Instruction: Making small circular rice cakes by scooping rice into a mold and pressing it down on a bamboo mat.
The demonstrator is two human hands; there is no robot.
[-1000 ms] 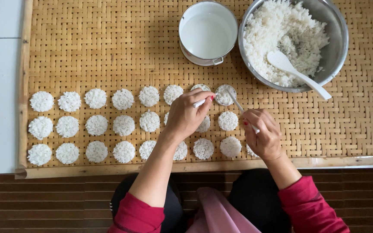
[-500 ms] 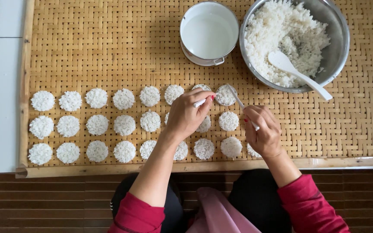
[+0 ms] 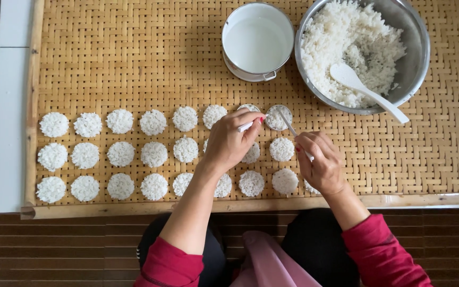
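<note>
Woven bamboo tray (image 3: 134, 64) carries rows of rice cakes (image 3: 153, 155), a pot of water (image 3: 257, 42) and a bowl of rice (image 3: 365, 53). Between the hands, the ring mould (image 3: 279, 117) sits filled with rice: the left hand (image 3: 229, 143) pinches its rim, while the right hand (image 3: 321, 162) grips a thin spoon (image 3: 289, 125) pressing into it.

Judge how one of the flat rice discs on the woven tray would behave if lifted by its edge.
A rice disc looks thin and made of loose pressed grains, so it would probably sag or crumble. It is likely light, and sticky rather than slippery. Lying flat on the woven tray, it should not roll.
</note>
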